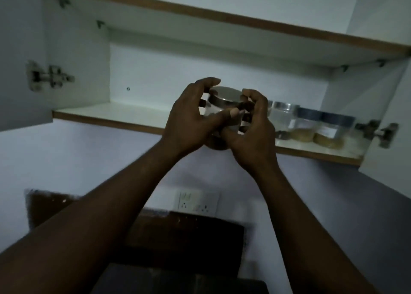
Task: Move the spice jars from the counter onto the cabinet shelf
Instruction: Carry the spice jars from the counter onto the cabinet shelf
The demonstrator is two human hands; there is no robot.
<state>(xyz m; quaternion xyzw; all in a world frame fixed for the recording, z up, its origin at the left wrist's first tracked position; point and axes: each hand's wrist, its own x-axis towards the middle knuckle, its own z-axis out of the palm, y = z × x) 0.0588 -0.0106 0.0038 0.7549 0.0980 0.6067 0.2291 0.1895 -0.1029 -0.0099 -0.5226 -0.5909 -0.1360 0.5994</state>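
Head view, dim: left hand (189, 120) and right hand (251, 126) grasp a clear steel-lidded jar (224, 103), seemingly above the white cabinet shelf (111, 113).

Silver-lidded clear jar (224, 106) — white shelf (106, 113), brown-edged

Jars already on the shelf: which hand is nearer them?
Right. The right hand grips the held jar directly beside the shelved jars; the left hand grips that jar's other side, farther left of them.
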